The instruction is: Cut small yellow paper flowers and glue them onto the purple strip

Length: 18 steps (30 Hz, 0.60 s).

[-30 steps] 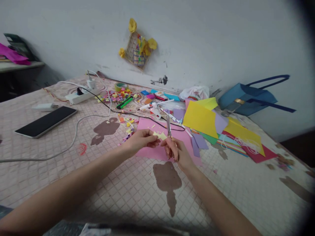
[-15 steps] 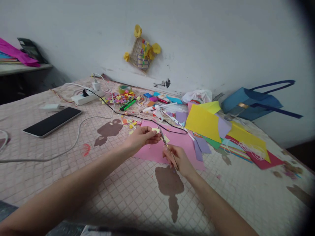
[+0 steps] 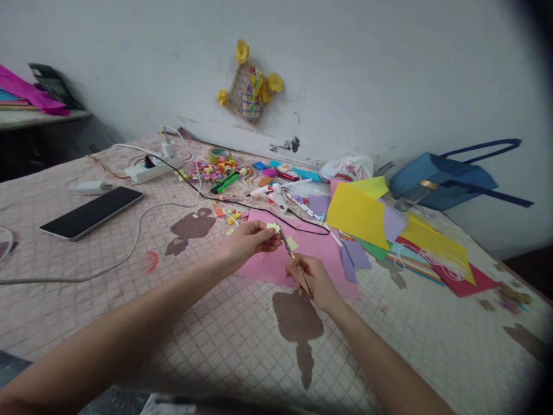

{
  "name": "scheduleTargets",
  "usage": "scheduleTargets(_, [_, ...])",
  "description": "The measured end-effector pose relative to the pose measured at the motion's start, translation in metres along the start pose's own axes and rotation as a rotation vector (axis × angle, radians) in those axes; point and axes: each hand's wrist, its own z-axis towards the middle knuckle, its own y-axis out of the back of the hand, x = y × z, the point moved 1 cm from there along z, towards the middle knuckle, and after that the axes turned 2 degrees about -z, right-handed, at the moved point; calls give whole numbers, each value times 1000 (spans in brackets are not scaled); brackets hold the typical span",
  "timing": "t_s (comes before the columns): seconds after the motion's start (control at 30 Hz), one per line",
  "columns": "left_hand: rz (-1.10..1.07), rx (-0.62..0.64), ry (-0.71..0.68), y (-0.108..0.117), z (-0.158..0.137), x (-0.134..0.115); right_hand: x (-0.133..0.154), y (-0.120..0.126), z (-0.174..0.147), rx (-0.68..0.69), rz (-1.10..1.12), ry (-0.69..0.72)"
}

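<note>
Between thumb and fingers, my left hand (image 3: pixel 253 239) pinches a small piece of pale yellow paper (image 3: pixel 273 227). My right hand (image 3: pixel 311 279) is closed round a pair of scissors (image 3: pixel 287 245), whose blades point up and left and reach the edge of that piece. Beneath both hands lies a pink paper sheet (image 3: pixel 319 253). Another pale yellow scrap (image 3: pixel 292 243) shows just right of the blades. The scissors' handles are partly hidden by my right fingers.
A glue gun (image 3: pixel 276 199) with a black cord lies beyond the pink sheet. A cutter knife (image 3: pixel 224 182) and colourful paper bits (image 3: pixel 211 170) are behind it. Yellow sheets (image 3: pixel 358 216) and a blue bag (image 3: pixel 440 181) stand right; a phone (image 3: pixel 93 213) and a power strip (image 3: pixel 153 171) left.
Both hands stay nearly in place, holding the paper and the scissors. The scissors' blades look slightly shifted at the paper's edge; the view has moved a little.
</note>
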Motion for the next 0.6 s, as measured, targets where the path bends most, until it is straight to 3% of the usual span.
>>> scheduleTargets(0.6, [-18,10,-31,5,2,2,-1,1,1,-5,36,-6])
